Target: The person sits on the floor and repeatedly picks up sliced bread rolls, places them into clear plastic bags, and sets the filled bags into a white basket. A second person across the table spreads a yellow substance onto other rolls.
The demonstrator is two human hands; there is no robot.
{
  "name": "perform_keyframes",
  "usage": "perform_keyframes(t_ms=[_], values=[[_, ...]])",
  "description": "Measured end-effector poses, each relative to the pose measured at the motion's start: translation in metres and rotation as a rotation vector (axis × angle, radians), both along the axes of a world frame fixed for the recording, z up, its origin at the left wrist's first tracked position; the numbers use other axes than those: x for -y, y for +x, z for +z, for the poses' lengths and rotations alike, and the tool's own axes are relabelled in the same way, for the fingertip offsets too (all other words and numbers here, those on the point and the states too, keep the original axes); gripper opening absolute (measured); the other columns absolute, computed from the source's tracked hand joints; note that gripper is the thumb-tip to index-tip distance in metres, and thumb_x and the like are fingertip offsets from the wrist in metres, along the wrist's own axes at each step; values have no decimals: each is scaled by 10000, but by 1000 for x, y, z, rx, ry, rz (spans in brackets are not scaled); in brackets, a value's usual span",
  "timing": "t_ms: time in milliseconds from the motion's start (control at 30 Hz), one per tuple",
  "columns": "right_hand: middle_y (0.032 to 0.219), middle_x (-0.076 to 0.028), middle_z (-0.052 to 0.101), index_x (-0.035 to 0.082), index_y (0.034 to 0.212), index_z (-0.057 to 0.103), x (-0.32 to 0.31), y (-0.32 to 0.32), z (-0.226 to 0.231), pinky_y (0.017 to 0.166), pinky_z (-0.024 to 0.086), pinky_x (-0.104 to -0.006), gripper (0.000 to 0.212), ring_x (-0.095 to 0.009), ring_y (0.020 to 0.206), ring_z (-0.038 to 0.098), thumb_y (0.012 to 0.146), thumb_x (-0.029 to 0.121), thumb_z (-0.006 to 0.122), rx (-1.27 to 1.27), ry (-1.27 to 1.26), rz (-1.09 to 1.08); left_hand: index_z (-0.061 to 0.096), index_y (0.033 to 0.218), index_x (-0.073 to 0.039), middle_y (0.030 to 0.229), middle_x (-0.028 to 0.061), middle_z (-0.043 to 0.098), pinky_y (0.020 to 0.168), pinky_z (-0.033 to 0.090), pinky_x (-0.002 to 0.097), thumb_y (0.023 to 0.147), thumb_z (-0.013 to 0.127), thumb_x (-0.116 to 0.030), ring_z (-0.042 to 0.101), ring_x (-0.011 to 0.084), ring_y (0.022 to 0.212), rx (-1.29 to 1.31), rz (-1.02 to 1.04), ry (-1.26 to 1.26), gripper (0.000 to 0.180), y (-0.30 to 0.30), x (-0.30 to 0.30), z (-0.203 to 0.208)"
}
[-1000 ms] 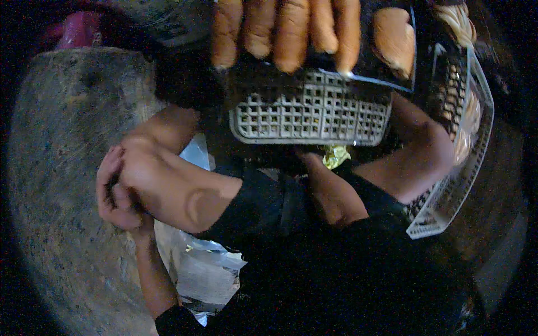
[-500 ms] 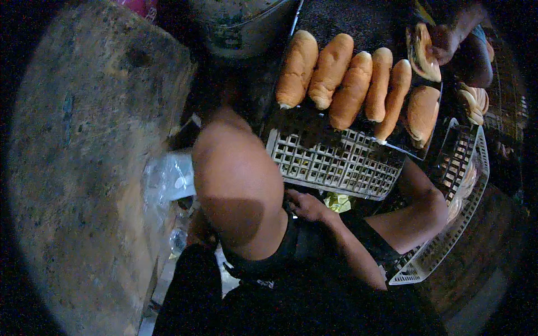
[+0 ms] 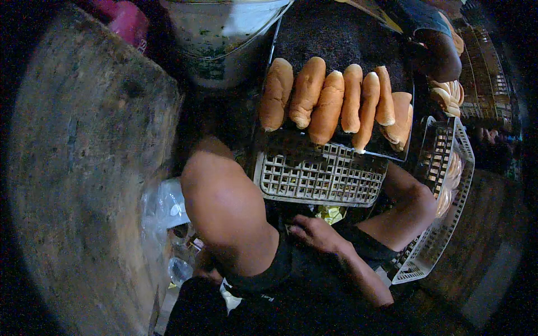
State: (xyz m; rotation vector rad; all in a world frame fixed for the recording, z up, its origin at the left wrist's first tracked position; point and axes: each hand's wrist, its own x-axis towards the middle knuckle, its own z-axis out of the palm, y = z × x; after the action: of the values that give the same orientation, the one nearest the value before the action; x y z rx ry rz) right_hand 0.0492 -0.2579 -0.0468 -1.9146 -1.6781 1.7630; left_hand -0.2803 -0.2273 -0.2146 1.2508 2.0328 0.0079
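My right hand [image 3: 318,234] lies by the black shorts between my bent knees. Its fingers are curled in, and a small pale edge shows at the fingertips, too little to name. Under my left thigh a small part of my left hand [image 3: 207,271] shows. Its fingers are hidden by the leg and the dark clothing. In front of my knees, several long golden bread rolls [image 3: 327,109] lie side by side along the near edge of a black baking tray [image 3: 336,36]. At the row's right end a wider loaf [image 3: 398,120] looks split.
An upturned grey plastic crate [image 3: 322,199] stands under the tray's near edge. To the right is a white basket [image 3: 428,263] holding bagged bread. Another person's arm [image 3: 440,56] is at the far right. A worn wooden board [image 3: 95,168] fills the left, near a plastic bag [image 3: 168,204] and bucket [image 3: 224,61].
The view has shifted, so the tray sits lower and further left. The other person's hand has left the split loaf it held over the tray. Another thin roll shows in the row.
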Motion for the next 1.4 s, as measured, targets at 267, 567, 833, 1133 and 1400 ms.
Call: perform_keyframes(t_ms=[267, 567, 833, 1133, 1400], values=[[1144, -159, 615, 2, 1262, 484, -146, -28, 80, 921, 478, -355, 431, -226, 1072, 599, 916, 212, 632, -318, 676, -227, 557, 1074, -46, 1064, 100, 618, 767, 514, 380, 897, 623, -92, 613, 195, 967, 182, 99, 842, 195, -47, -70, 218], [1185, -138, 573, 41, 1345, 377, -118, 37, 168, 871, 510, -317, 546, -224, 1016, 615, 926, 293, 618, -843, 620, -635, 597, 966, -93, 1133, 134, 606, 873, 473, 398, 795, 712, -80, 579, 293, 992, 140, -1079, 1339, 207, 154, -117, 356], [1138, -134, 585, 33, 1211, 490, -36, 106, 138, 920, 459, -324, 316, -199, 1064, 567, 930, 141, 587, -526, 943, -903, 573, 1067, -27, 1039, 196, 618, 901, 445, 481, 793, 749, -374, 593, 396, 936, 642, -1189, 638, 477, 227, -12, 272], [1108, -160, 612, -9, 1205, 521, 38, 124, 66, 922, 462, -356, 360, -284, 1025, 605, 890, 140, 613, 42, 921, -1120, 521, 1155, 9, 1133, 197, 575, 938, 395, 467, 775, 737, -455, 520, 333, 1089, 338, -727, 745, 637, 335, -8, 135], [1017, -103, 637, 20, 1226, 520, 81, 187, 167, 756, 525, -312, 353, -184, 843, 635, 919, 171, 609, 45, 996, -1253, 660, 953, -106, 1017, 72, 624, 921, 298, 477, 785, 720, -322, 494, 271, 1034, 254, -790, 759, 280, 407, -1, 163]])
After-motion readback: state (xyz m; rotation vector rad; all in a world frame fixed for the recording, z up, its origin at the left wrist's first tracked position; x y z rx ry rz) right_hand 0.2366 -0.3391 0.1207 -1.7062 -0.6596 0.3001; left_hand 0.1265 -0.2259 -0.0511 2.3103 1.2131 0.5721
